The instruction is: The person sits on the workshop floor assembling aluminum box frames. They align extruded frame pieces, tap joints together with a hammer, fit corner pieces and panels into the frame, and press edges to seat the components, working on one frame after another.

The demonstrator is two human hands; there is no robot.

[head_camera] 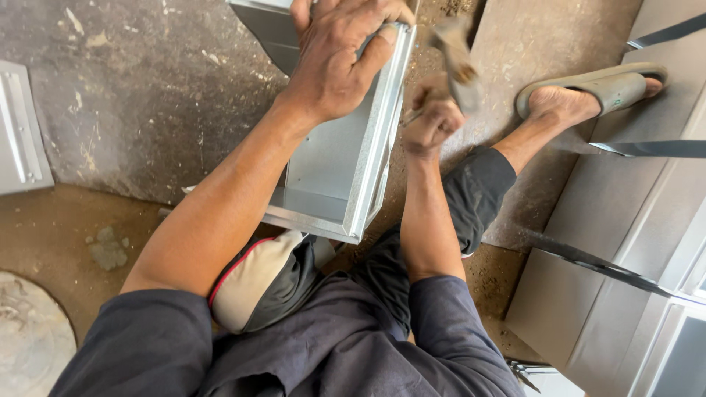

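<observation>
A grey sheet-metal box (331,165), open on top, rests tilted between my knees on the floor. My left hand (340,55) grips its far rim, thumb hooked over the folded edge. Just to the right of the box, my right hand (430,121) is closed around the handle of a hammer (456,62), whose head is blurred above the box's right edge.
My foot in a grey sandal (599,88) is stretched out to the right. Folded sheet-metal panels (625,242) are stacked at the right. Another metal piece (18,136) lies at the left edge, and a round concrete slab (26,338) at bottom left.
</observation>
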